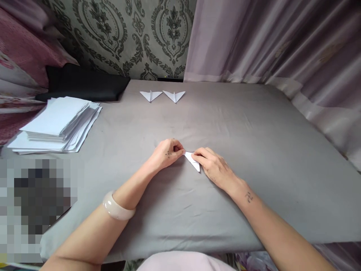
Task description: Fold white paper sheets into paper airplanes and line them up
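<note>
Both hands are down on the grey cloth-covered table (254, 124), working one small piece of folded white paper (193, 161). It's a narrow, sharp-cornered shape, a slim triangle with crisp creased edges, lying flat near the middle of the table and running from its upper tip at about 10 o'clock down to a corner at about 4 o'clock.

The left hand (167, 153) is curled up tight, fingers bunched together, fingertips pinching the paper's upper tip. So the paper sits at roughly 3 o'clock from that hand, touching its fingertips. A pale bangle (117, 206) rides on the left wrist.

The right hand (216, 168) lies low over the other side, fingers close together and stretched toward 9 o'clock, pressing on the paper's right edge. From this hand the paper is at about 9 o'clock, partly tucked under the fingertips, so its far edge is hidden.

Further out at 12 o'clock on the table, near the patterned wall, two finished folded paper darts (163, 95) lie side by side, points facing the person. Over at 10 o'clock, a thick stack of white sheets (58, 124) sits on the table's left edge, with a black cushion (84, 82) just behind it.
</note>
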The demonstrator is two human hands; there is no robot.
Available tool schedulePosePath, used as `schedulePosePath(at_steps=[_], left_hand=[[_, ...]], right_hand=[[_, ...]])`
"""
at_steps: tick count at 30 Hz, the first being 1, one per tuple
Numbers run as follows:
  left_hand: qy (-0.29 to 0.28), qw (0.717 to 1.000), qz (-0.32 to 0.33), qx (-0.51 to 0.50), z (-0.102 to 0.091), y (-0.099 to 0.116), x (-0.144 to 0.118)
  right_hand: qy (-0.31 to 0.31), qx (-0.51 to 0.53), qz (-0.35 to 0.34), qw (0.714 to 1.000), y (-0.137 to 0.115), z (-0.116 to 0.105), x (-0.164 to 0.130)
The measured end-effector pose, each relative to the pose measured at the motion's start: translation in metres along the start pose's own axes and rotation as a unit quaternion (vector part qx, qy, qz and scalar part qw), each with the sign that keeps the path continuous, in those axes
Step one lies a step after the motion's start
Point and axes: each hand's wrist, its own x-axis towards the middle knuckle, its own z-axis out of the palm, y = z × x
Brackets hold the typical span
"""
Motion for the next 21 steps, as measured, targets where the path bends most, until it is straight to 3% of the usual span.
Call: schedulePosePath(at_steps=[14,18,21], left_hand=[[-0.037,0.998,0.04,0.012,-0.003,-0.004,0.0],[-0.042,0.996,0.076,0.014,-0.002,-0.005,-0.003],[-0.04,0.996,0.058,-0.048,-0.001,-0.004,-0.009]], right_hand=[[0.002,-0.06,0.05,0.997,-0.008,-0.005,-0.021],[0.029,0.013,0.074,0.997,-0.007,-0.003,-0.024],[0.105,0.161,0.122,0.974,-0.005,-0.004,-0.022]])
